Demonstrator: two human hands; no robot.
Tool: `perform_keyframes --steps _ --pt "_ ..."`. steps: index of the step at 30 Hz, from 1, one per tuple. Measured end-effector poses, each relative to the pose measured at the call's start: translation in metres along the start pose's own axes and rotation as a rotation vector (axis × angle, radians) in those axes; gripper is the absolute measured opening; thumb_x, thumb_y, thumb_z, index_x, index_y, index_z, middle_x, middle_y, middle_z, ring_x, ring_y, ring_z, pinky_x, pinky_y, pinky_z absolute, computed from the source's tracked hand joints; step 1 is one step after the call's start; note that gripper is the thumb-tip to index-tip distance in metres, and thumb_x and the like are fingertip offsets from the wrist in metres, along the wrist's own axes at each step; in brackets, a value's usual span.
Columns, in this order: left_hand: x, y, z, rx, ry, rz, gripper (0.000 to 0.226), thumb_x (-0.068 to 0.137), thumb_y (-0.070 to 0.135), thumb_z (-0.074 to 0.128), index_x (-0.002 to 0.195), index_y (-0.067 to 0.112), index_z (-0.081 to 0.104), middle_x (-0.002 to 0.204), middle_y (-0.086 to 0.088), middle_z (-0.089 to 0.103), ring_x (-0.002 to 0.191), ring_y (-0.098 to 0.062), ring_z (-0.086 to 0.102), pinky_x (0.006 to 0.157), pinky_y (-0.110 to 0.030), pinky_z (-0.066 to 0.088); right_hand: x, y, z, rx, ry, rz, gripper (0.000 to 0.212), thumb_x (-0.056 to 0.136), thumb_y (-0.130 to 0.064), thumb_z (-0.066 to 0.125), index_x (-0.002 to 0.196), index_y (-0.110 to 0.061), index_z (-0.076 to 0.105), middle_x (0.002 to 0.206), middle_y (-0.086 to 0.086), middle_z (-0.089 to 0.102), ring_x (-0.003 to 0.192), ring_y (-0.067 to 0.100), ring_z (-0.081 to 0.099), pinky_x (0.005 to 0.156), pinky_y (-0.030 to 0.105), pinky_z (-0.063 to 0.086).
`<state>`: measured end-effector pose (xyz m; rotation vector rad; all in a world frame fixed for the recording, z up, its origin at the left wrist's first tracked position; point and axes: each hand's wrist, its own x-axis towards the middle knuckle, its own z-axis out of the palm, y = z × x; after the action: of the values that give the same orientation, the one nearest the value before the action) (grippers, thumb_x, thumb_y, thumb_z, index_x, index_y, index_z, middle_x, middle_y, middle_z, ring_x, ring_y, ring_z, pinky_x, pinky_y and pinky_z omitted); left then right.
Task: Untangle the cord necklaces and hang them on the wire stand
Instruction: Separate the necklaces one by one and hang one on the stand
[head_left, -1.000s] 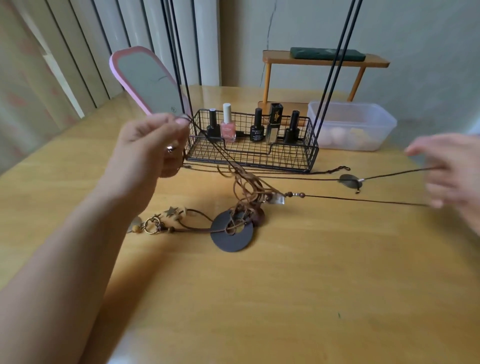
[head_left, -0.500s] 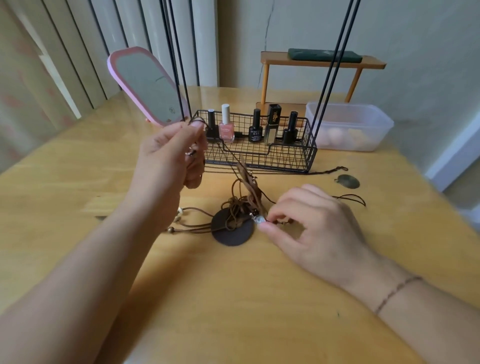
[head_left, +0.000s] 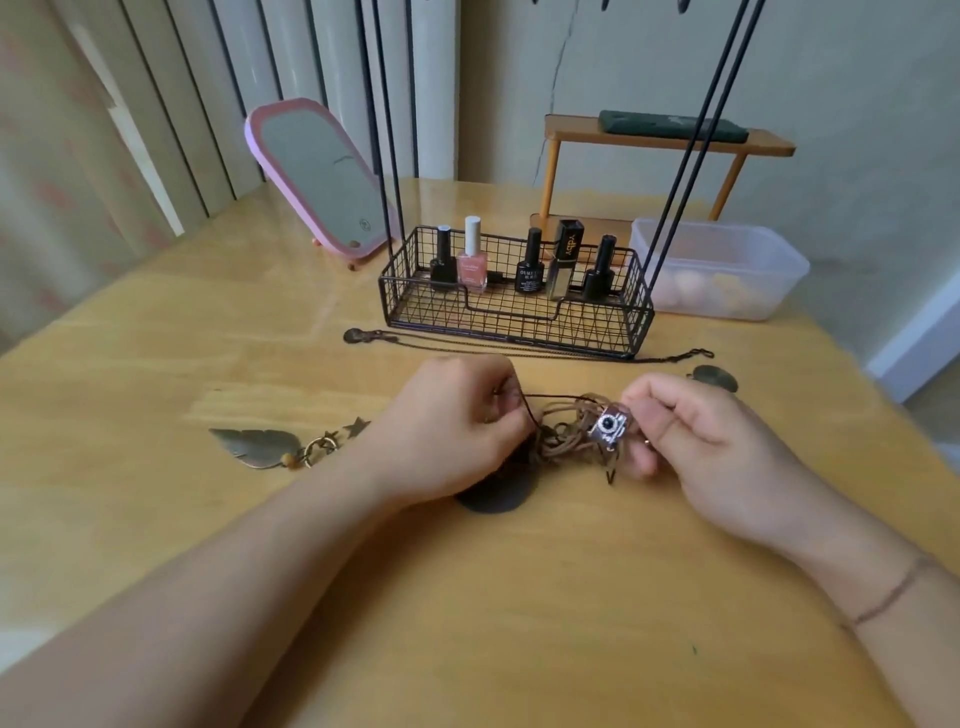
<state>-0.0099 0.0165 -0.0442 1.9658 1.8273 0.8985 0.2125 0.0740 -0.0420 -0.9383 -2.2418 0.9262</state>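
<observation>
Both your hands work the tangle of cords (head_left: 563, 428) low over the table (head_left: 519, 597): your left hand (head_left: 457, 431) pinches a dark cord, your right hand (head_left: 691, 436) pinches beside the camera charm (head_left: 609, 427). A dark disc pendant (head_left: 496, 493) lies under your left hand. Beyond stands the wire stand (head_left: 514, 306), its basket holding nail polish bottles (head_left: 524, 260).

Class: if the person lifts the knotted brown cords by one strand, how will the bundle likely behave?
The brown cords look thin and floppy, so they would probably sag. Being knotted, the bundle likely rises together, dragging the camera charm. It probably weighs little.
</observation>
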Motion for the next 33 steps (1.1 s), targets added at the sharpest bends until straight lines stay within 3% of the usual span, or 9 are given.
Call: perform_keyframes --steps 3,6,9,12,14,17,24,29,33 --pt "-0.004 0.004 0.001 -0.115 -0.110 0.050 0.018 0.088 0.035 0.070 0.100 0.029 0.058 0.091 0.007 0.067 0.085 -0.008 0.060 0.074 -0.023 0.048 -0.001 0.001 -0.004 0.132 0.078 0.085 0.035 0.103 -0.040 0.044 0.076 -0.018 0.052 0.053 -0.004 0.044 0.052 0.015 0.039 0.057 0.038 0.037" --pt "-0.006 0.006 0.008 -0.044 -0.195 0.109 0.047 0.085 0.045 0.072 0.123 0.043 0.046 0.110 0.007 0.063 0.100 -0.009 0.057 0.091 -0.024 0.046 -0.002 0.004 -0.011 -0.297 0.157 0.081 0.009 0.098 -0.034 0.051 0.093 -0.032 0.058 0.055 -0.011 0.054 0.051 0.008 0.044 0.059 0.036 0.044" --pt "-0.005 0.007 0.011 -0.016 -0.148 0.147 0.042 0.087 0.033 0.072 0.123 0.040 0.052 0.104 0.009 0.063 0.095 -0.009 0.056 0.089 -0.028 0.048 -0.007 0.007 -0.018 -0.543 0.168 0.156 0.023 0.096 -0.020 0.059 0.114 -0.034 0.062 0.079 -0.015 0.060 0.073 0.007 0.052 0.070 0.032 0.044" --pt "-0.004 0.007 0.010 -0.103 -0.122 0.131 0.028 0.092 0.016 0.065 0.114 0.033 0.059 0.092 0.010 0.066 0.082 -0.009 0.057 0.076 -0.024 0.048 -0.009 0.003 -0.019 -0.545 0.258 0.046 0.029 0.087 -0.002 0.064 0.101 -0.026 0.069 0.099 -0.011 0.059 0.077 0.002 0.048 0.072 0.021 0.031" --pt "-0.003 0.007 0.011 -0.176 -0.137 0.099 0.027 0.094 0.011 0.060 0.111 0.031 0.059 0.089 0.004 0.068 0.081 -0.015 0.060 0.076 -0.030 0.051 -0.011 -0.004 -0.018 -0.430 0.298 -0.090 0.027 0.079 0.003 0.068 0.084 -0.024 0.070 0.096 -0.009 0.062 0.077 -0.003 0.051 0.074 0.016 0.034" --pt "-0.004 0.009 0.011 -0.221 -0.151 0.079 0.027 0.095 0.007 0.054 0.109 0.030 0.058 0.084 -0.003 0.067 0.076 -0.025 0.057 0.077 -0.041 0.050 -0.011 -0.009 -0.008 -0.374 0.184 -0.175 0.012 0.078 -0.019 0.067 0.078 -0.029 0.073 0.087 -0.017 0.063 0.090 0.011 0.057 0.079 0.027 0.045" --pt "-0.004 0.010 0.009 -0.255 -0.142 0.077 0.021 0.099 0.009 0.050 0.101 0.028 0.060 0.075 -0.004 0.062 0.063 -0.014 0.045 0.061 -0.029 0.040 -0.011 -0.006 -0.007 -0.573 -0.098 -0.009 0.024 0.088 -0.047 0.064 0.112 -0.046 0.068 0.102 -0.025 0.059 0.103 0.004 0.047 0.089 0.038 0.048" --pt "-0.006 0.011 0.009 -0.224 -0.123 0.078 0.020 0.099 0.008 0.050 0.099 0.025 0.061 0.060 0.009 0.048 0.054 -0.008 0.039 0.052 -0.016 0.030 -0.011 -0.002 -0.013 -0.515 -0.126 -0.096 0.021 0.082 -0.039 0.075 0.082 -0.039 0.054 0.101 -0.027 0.055 0.106 0.003 0.044 0.088 0.039 0.047" --pt "-0.006 0.012 0.007 -0.201 -0.110 0.070 0.018 0.098 0.012 0.052 0.098 0.027 0.062 0.063 0.009 0.054 0.055 -0.007 0.043 0.053 -0.016 0.032 -0.009 -0.004 -0.019 -0.229 -0.017 -0.211 0.020 0.074 -0.044 0.078 0.080 -0.034 0.061 0.113 -0.024 0.055 0.112 0.006 0.048 0.089 0.029 0.041"
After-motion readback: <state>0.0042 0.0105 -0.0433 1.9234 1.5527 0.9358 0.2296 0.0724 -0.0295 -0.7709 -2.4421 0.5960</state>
